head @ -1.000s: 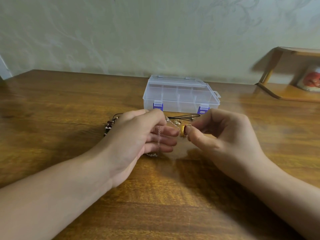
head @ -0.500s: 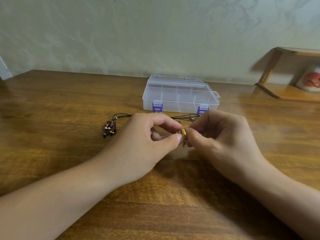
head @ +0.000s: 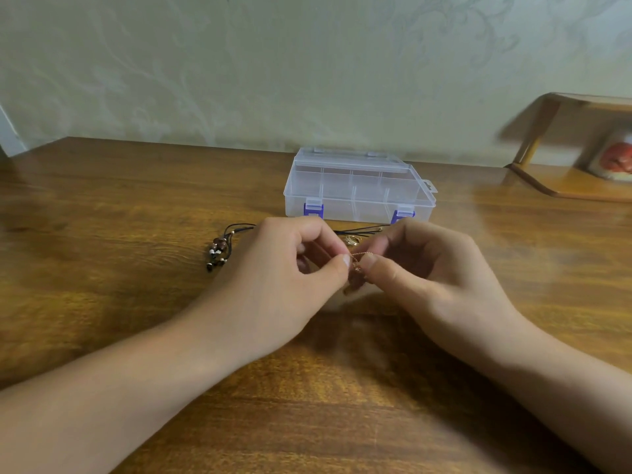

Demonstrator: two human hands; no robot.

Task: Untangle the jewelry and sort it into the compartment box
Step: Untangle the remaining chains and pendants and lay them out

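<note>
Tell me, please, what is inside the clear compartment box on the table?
Through the closed lid of the compartment box only dividers and bare compartments show, no jewelry visible. Its front low edge is partly hidden behind the right hand.

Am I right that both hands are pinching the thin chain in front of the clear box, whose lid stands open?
Not quite: the head view shows the box with its lid shut and both blue latches down. The rest holds: the left hand and right hand pinch the chain in front of it.
</note>
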